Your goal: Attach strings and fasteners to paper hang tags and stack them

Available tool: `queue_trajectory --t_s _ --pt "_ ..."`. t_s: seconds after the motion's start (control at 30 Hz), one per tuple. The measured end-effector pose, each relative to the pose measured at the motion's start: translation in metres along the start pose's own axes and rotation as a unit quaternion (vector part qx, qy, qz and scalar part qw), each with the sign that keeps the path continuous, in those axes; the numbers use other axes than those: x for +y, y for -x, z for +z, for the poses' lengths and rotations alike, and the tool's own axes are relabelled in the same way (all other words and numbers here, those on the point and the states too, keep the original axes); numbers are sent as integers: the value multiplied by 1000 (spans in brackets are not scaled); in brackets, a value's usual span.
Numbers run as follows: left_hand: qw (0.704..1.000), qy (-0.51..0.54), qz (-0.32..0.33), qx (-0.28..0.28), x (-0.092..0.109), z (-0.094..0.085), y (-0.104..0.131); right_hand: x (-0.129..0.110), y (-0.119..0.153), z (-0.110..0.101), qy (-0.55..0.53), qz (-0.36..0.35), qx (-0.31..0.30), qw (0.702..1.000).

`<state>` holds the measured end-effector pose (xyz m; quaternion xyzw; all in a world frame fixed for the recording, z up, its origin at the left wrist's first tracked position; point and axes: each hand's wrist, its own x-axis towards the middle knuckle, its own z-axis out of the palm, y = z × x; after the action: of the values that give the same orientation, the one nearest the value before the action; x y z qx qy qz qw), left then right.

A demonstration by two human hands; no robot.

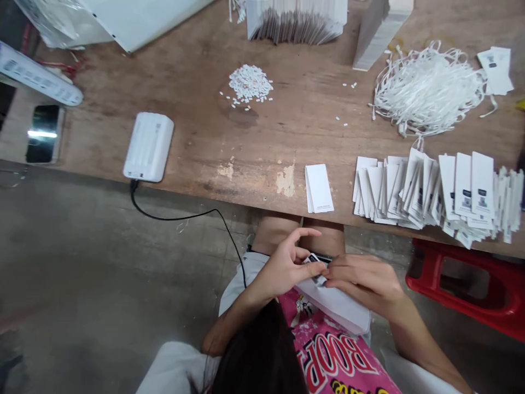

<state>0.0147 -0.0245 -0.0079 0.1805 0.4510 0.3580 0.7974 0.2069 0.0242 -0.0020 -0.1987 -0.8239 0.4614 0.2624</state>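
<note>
Over my lap, my left hand (289,265) pinches a small white card with dark print (315,265) between thumb and fingers, its index finger raised. My right hand (363,279) meets it from the other side, fingers pressed together at the card's edge. Below the hands, a larger white sheet or card (340,309) lies over my pink shirt. On the table edge just ahead sits a short stack of white tags (319,189). Long overlapping rows of white tags (410,189) lie to the right, with a tangled heap of white strings (429,93) behind them.
A pile of tiny white pieces (249,83) lies mid-table. Left are a white power bank (149,146) with a black cable hanging to my lap, and a phone (44,134). A card block (297,19) stands at the back. A red stool (471,290) is at right below the table.
</note>
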Motion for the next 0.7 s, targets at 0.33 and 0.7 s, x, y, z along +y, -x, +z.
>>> queue_trajectory --t_s 0.33,0.7 --pt "999 2 28 39 3 0 0 -9 -6 -6 91 19 14 996" --pt "986 -100 89 101 -2 4 -1 -4 -1 -3 -184 198 72 960"
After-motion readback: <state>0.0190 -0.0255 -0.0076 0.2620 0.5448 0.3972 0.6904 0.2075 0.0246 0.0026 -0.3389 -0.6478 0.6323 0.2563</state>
